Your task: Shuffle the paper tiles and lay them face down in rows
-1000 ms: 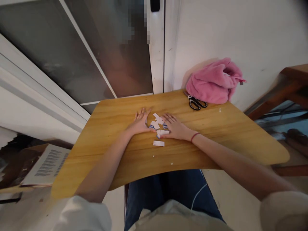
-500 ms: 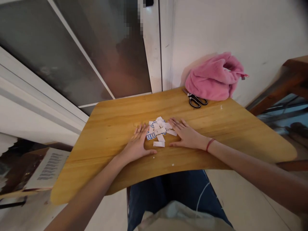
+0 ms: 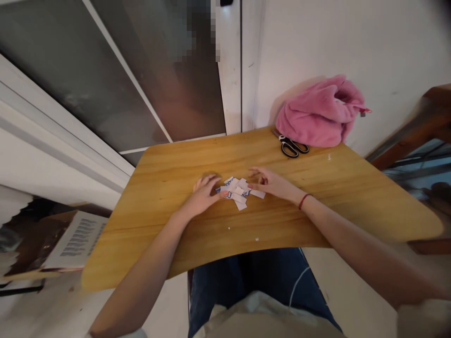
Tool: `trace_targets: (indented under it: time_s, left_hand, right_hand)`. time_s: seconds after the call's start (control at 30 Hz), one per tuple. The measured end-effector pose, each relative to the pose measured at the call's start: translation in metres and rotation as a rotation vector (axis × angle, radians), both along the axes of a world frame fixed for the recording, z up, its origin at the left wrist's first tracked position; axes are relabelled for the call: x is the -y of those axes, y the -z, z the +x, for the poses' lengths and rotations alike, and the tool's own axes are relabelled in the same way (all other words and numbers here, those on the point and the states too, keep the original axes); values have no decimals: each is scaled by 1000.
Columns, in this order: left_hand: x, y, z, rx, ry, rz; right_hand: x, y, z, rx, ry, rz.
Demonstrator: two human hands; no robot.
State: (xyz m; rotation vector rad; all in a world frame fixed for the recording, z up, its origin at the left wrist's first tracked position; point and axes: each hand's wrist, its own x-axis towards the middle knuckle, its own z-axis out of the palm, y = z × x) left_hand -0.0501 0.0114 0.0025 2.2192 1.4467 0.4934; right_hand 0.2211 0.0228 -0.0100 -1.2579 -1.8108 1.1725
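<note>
Multiple white paper slips (image 3: pixel 240 193), some with blue printing, lay in one overlapping pile at the centre of the frame, on the wooden tabletop (image 3: pixel 158 188). The left hand (image 3: pixel 206 191) was positioned at the left edge of the pile, its fingers curved and a wide gap between fingers and thumb; the thumb tip overlapped the slips. The right hand (image 3: pixel 273 183), with a red wristband (image 3: pixel 305 201) at the wrist, was positioned at the right edge, index finger extended and thumb set apart from it. Whether either thumb pressed on a slip could not be determined. Containers: a pink plush pouch (image 3: pixel 313 117), upper right, had its mouth gathered; its contents could not be seen. Black-handled scissors (image 3: pixel 295 147) lay beside it. A cardboard box (image 3: pixel 60 220), lower left, held dark, unidentifiable contents.
</note>
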Motion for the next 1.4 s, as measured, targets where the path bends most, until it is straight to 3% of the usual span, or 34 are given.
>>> trace_targets:
  time_s: [0.07, 0.17, 0.27, 0.4, 0.5, 0.6, 0.77, 0.9, 1.0, 1.1, 1.17, 1.4]
  left_hand:
    - [5, -4, 11, -37, 41, -57]
    - [11, -12, 20, 102, 126, -171]
    - [17, -19, 11, 195, 52, -140]
    - [35, -17, -1, -5, -59, -44]
    - [55, -6, 13, -116, -5, -69]
    - [62, 2, 35, -157, 62, -78]
    - [41, -5, 37, -34, 165, 15]
    - [31, -17, 14, 24, 5, 56]
    - [31, -14, 10, -61, -62, -5]
    - [26, -2, 23, -59, -108, -69]
    - [19, 5, 36, -37, -96, -80]
    - [0, 3, 54, -15, -105, -161]
  right_hand:
    - [3, -4, -8, -142, -94, -189]
    - [12, -17, -14, -379, -202, -398]
    - [23, -30, -2, -332, -82, -320]
    - [38, -35, 25, -68, 9, -272]
    - [54, -36, 23, -54, 42, -351]
    - [66, -37, -3, -157, 10, -329]
    - [50, -34, -29, -222, 98, -277]
    - [17, -34, -14, -86, 193, -192]
    - [4, -40, -7, -134, 102, -362]
    - [5, -46, -12, -272, -92, -550]
    - [10, -48, -19, -339, -145, -637]
    - [23, -47, -36, -532, -15, -738]
